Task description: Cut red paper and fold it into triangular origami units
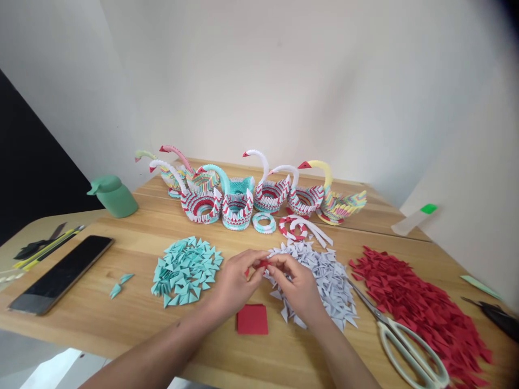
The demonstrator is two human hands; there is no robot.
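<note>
While Both Hands Pinch One Red Paper Piece [263,263], Sorted Colours Lie Around It

Because the piece is so small, the left hand [240,278] and the right hand [297,282] meet over the middle of the table [138,259], fingertips closed on it from either side, probably to keep its edges under control; its exact form is mostly hidden by the fingers. One stack of red paper rectangles [252,320] lies just below the hands, seemingly set there for easy reach; its sheets cannot be counted.

Three heaps of folded paper triangles spread out around them, apparently kept apart by colour: a turquoise heap [186,270] left of the hands, a white heap [332,286] partly behind the right hand, and a red heap [421,308] farther right. Each holds too many to count. Two loose turquoise pieces [116,290] lie beside one phone [60,275]. One pair of pale-handled scissors [385,320] rests between the white and red heaps, handles toward the person, perhaps for a quick grab.

Beyond the heaps stand seven paper swans [237,219], maybe pushed back to free the working area. Before them lie two rings, one turquoise and white [263,230], one red and white [292,236]. One green lidded container [115,197] stands at far left; one green-capped bottle [411,220] lies at far right.
</note>
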